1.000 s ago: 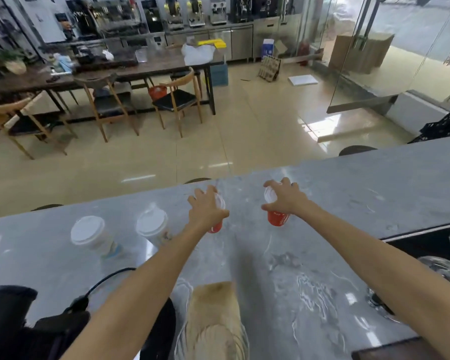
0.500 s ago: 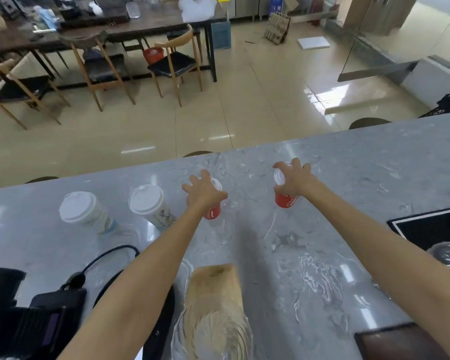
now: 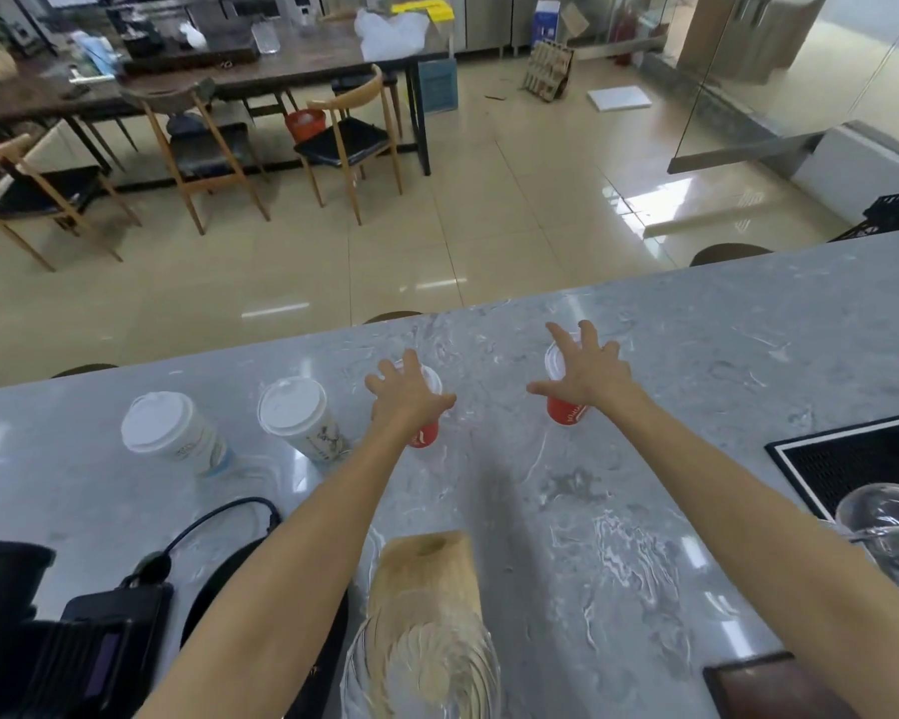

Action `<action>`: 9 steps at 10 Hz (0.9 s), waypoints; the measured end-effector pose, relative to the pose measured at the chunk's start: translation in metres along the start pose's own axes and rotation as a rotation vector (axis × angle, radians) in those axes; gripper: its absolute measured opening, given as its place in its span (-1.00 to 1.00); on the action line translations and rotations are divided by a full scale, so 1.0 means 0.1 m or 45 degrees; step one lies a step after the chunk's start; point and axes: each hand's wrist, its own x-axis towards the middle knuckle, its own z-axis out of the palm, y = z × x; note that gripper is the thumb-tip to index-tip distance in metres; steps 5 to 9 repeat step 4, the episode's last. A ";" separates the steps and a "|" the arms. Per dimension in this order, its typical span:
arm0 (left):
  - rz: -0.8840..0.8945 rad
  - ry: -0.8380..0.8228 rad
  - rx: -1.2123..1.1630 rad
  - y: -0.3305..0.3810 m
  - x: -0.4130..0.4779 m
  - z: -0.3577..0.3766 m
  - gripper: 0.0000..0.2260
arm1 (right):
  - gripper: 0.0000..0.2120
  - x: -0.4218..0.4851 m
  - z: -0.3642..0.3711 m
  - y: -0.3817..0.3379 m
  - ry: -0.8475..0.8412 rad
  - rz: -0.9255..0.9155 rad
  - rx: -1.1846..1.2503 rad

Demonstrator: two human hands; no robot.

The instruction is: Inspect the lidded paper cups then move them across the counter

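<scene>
The grey marbled stone counter runs across the lower half of the frame, its far edge rising from centre left to upper right.

At lower left, a black device with a small display sits at the near edge, and a black cable loops from it over the counter.

Left of centre stand two white paper cups. The first white lidded paper cup is furthest left; the second white lidded paper cup with a dark printed motif stands just beside it to the right. Both are upright and untouched.

The left hand covers the top of a red paper cup with a clear lid, just right of the second white cup. The fingers are spread over the lid with the thumb pointing right. This grip is loose; whether it presses on the cup cannot be told.

At bottom centre, a ribbed clear glass vessel with a pale wooden top stands near the camera, between the two forearms.

The right hand sits over a second red paper cup with a clear lid, right of centre. The fingers are splayed wide; this grip is open, not closed round the cup wall.

At right, a black rubber bar mat with a white border lies on the counter, and a clear glass bowl rests at its near end.
</scene>
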 end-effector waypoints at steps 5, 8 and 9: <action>0.363 0.279 0.132 -0.13 -1.37 -0.55 -0.66 | -0.64 -1.47 -0.24 -0.19 0.071 -0.191 0.377; 0.363 0.279 0.132 -0.13 -1.37 -0.55 -0.66 | -0.64 -1.47 -0.24 -0.19 0.071 -0.191 0.377; 0.363 0.279 0.132 -0.13 -1.37 -0.55 -0.66 | -0.64 -1.47 -0.24 -0.19 0.071 -0.191 0.377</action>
